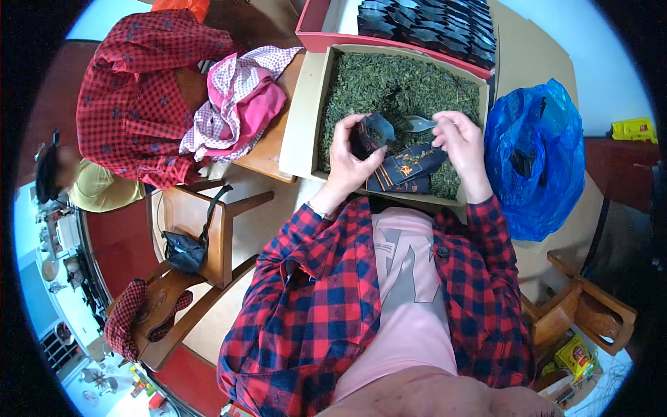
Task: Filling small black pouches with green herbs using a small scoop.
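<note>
In my left hand (pixel 350 156) is a small dark foil pouch (pixel 379 130), its mouth spread and tilted toward the right. My right hand (pixel 461 138) grips a clear plastic spoon (pixel 419 123), whose bowl is close to the pouch's mouth, just above the leaves. Both hands are over a cardboard box (pixel 319 130) filled with dried green tea leaves (pixel 406 78). More dark printed pouches (pixel 409 169) lie flat on the leaves at the near side, between my hands. How full the held pouch is, I cannot tell.
Rows of dark pouches (pixel 427 26) stand in a red box (pixel 333 40) behind. A blue plastic bag (pixel 536 161) is at the right, checked clothing (pixel 140 94) and a pink cloth (pixel 245 104) at the left. Wooden chairs (pixel 226 245) flank me. Another person (pixel 104 185) is at far left.
</note>
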Available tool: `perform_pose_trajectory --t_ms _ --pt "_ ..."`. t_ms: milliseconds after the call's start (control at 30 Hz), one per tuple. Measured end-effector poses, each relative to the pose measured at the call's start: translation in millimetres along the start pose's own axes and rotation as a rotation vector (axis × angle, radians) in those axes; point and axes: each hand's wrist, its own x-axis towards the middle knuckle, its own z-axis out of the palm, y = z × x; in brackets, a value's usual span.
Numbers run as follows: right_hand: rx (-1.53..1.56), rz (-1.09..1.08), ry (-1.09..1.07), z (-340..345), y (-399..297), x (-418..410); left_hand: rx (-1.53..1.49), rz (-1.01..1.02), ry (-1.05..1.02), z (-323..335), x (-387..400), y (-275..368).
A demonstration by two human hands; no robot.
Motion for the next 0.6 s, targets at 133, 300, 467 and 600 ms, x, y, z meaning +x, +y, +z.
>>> perform_pose_trajectory --t_ms 133,300,467,600 --pt "0.151 -0.059 0.035 -10.0 -32.6 -14.9 0.005 -0.008 0.002 -1.1 -1.3 -4.1" --pt "-0.005 -0.424 0.015 4.9 -59.7 -44.6 0.039 0.004 -0.016 1.4 0.2 -3.4" --pt "-0.636 -1.110 -0.056 13.8 -73.7 -45.0 0.012 -0.016 -0.014 2.1 -0.3 0.4" --pt "-0.432 -0.847 0.111 7.9 -66.3 -41.1 0.042 0.007 0.006 2.0 -1.0 -4.3"
